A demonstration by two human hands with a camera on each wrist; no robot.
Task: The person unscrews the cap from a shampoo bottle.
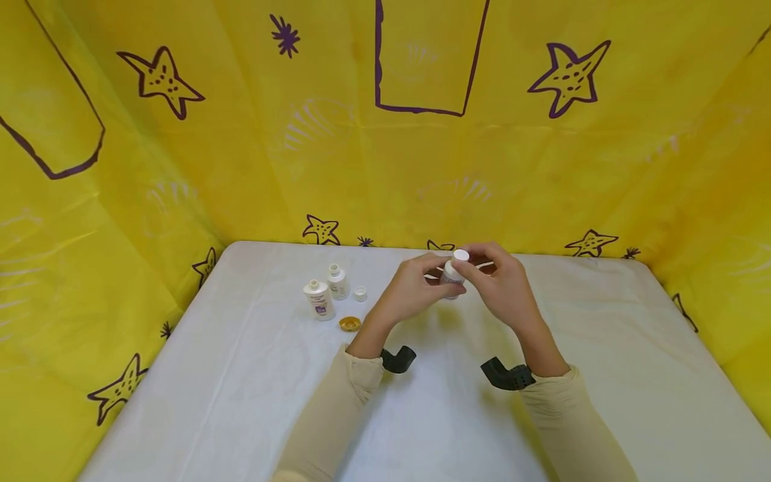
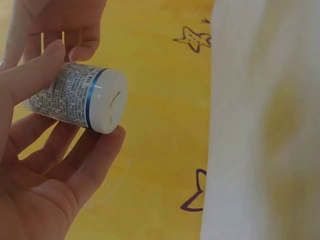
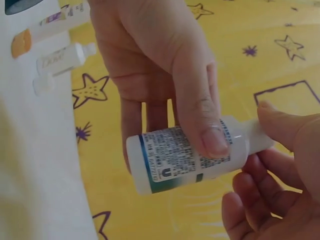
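A small white bottle (image 3: 187, 155) with a densely printed label and a blue band near its base is held above the table. My left hand (image 1: 412, 288) grips its body, thumb on one side and fingers on the other. At the neck end, the thumb and fingers of my right hand (image 1: 496, 284) pinch the white cap (image 1: 460, 255). The cap is on the bottle; how tightly it sits I cannot tell. In the left wrist view the bottle's flat base (image 2: 111, 101) faces outward, and the cap end is hidden behind the left hand.
Two uncapped white bottles, one in front (image 1: 319, 301) and one behind (image 1: 338, 282), stand left of my hands on the white-covered table (image 1: 241, 388). Beside them lie a white cap (image 1: 360, 293) and a gold cap (image 1: 350, 324). Yellow patterned cloth (image 1: 373, 167) surrounds the table.
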